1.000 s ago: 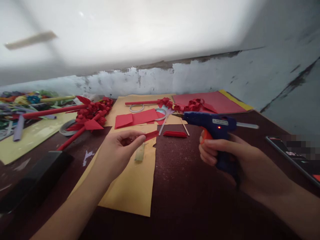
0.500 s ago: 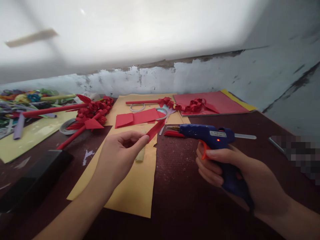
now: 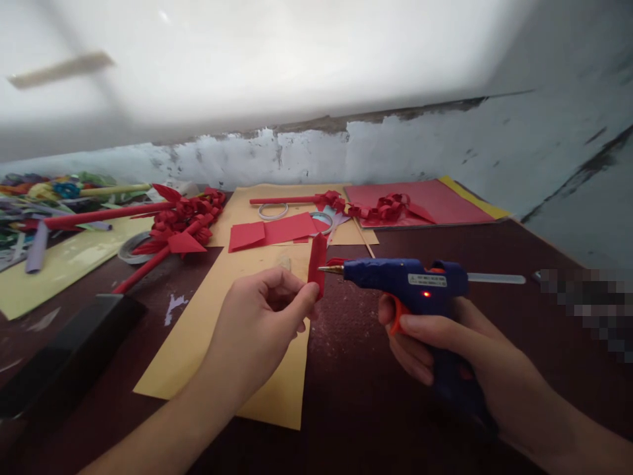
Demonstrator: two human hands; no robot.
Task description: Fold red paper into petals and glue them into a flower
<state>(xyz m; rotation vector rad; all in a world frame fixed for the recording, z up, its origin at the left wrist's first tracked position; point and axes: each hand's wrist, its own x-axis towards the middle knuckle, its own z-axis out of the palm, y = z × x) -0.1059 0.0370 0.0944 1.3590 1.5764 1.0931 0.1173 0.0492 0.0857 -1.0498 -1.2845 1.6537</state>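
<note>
Between thumb and fingers, my left hand (image 3: 267, 316) pinches a small red paper strip (image 3: 318, 260) that stands nearly upright. My right hand (image 3: 459, 356) is wrapped round the grip of a blue glue gun (image 3: 390, 276), fingers at its orange trigger (image 3: 397, 315). The gun's metal nozzle points left and is at the strip's right edge; whether it touches, I cannot tell. A red light glows on the gun's side, and a clear glue stick (image 3: 496, 278) sticks out of its back. Beneath the left hand lies a sheet of yellow-tan paper (image 3: 277, 389).
Red paper flowers on stems (image 3: 185, 224) lie at left beside a dark box (image 3: 74, 356). Behind the hands are folded red paper (image 3: 271, 231), tape rolls (image 3: 273, 211), a red curled-paper flower (image 3: 386, 208) and a red folder (image 3: 459, 203). A peeling wall (image 3: 306, 155) bounds the table.
My left hand has moved right and slightly down, turning the red strip from slanted to upright. The glue gun has shifted left and down, bringing its nozzle to the strip.
</note>
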